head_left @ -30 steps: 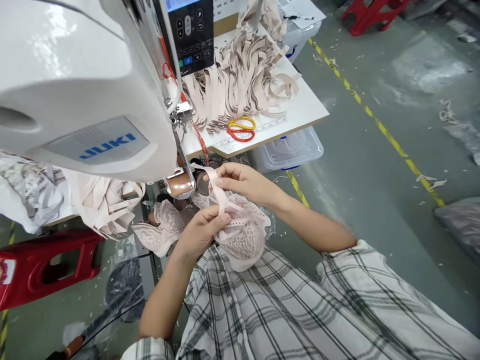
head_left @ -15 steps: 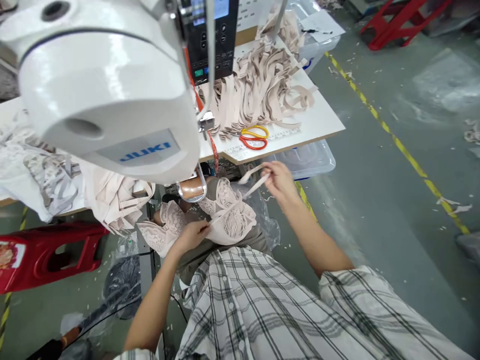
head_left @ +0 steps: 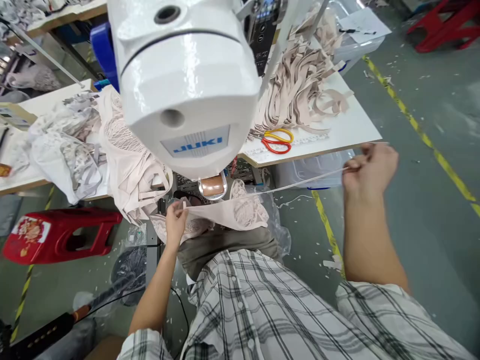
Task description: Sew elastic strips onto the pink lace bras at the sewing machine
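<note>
A pale pink lace bra [head_left: 249, 209] lies across my lap, stretched out sideways below the sewing machine [head_left: 187, 100]. My left hand [head_left: 176, 220] is closed on the bra's edge at its left side, with a small end of band showing above the fingers. Far out to the right, my right hand [head_left: 369, 167] is closed on a thin pale strap [head_left: 303, 181], which runs taut from the bra. Part of the left cup is hidden under the stretched band. The machine's metal arm end [head_left: 212, 187] is just above the bra.
Scissors with yellow and red handles [head_left: 277, 141] lie on the white table [head_left: 360, 125] beside a heap of beige straps [head_left: 296, 90]. More bras [head_left: 129, 155] hang over the left table edge. A red stool [head_left: 63, 235] stands at left, a clear plastic bin [head_left: 311, 170] under the table.
My right hand has moved far to the right, drawing the strap out straight. My left hand has shifted left with the bra edge. The view has turned leftward.
</note>
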`<state>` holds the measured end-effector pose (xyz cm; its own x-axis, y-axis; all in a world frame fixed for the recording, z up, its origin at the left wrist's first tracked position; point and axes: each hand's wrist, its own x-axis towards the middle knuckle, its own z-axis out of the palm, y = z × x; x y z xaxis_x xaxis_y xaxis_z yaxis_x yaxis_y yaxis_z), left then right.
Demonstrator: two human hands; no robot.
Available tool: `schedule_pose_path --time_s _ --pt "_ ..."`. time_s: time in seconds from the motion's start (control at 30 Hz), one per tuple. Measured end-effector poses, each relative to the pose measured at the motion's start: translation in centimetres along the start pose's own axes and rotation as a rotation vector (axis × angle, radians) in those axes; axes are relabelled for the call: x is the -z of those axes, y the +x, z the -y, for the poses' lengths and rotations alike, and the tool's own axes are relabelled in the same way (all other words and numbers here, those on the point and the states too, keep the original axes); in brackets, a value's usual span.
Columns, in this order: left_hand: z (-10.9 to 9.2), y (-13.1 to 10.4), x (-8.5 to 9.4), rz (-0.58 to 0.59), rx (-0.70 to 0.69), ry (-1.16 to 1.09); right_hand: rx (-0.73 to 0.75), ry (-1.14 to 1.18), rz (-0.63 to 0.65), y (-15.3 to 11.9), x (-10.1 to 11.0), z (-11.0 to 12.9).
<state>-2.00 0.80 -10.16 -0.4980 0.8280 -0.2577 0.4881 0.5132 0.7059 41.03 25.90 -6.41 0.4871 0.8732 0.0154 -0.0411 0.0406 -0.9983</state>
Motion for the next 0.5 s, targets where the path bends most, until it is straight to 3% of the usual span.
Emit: schedule_pose_path --time_s 0.03,0.07,0.1,0.13,0.23,0.3,0.4,0.5 --pt "-0.5 -0.1 -0.6 -0.072 -0.004 0.002 -0.039 -0.005 0.029 -2.0 -0.6 0.2" --pt "-1.2 -0.4 -1.2 -0.118 -0.021 0.008 -0.058 -0.034 0.168 -4.4 -1.3 0.5" --pt "-2.0 -0.7 -1.7 -0.136 -0.047 0.015 0.022 -0.097 0.316 -6.9 -2.1 0.8" --pt "-3.1 -1.1 -2.1 -0.127 -0.081 0.021 0.105 -0.211 0.547 -9.4 -2.8 1.1" --pt "-7.0 -2.5 -2.0 0.023 -0.285 0.008 0.224 -0.349 0.901 -15.8 -4.5 2.4" --pt "-9.7 -3.5 -1.2 0.15 -0.477 -0.033 0.289 -0.421 1.085 -18.3 -5.1 3.2" --pt "-12.8 -4.6 -0.1 0.271 -0.552 -0.018 0.336 -0.462 1.18 -19.9 -5.3 4.0" --pt "-13.7 -5.1 0.1 0.277 -0.531 0.08 0.381 -0.52 1.223 -20.2 -5.5 4.2"
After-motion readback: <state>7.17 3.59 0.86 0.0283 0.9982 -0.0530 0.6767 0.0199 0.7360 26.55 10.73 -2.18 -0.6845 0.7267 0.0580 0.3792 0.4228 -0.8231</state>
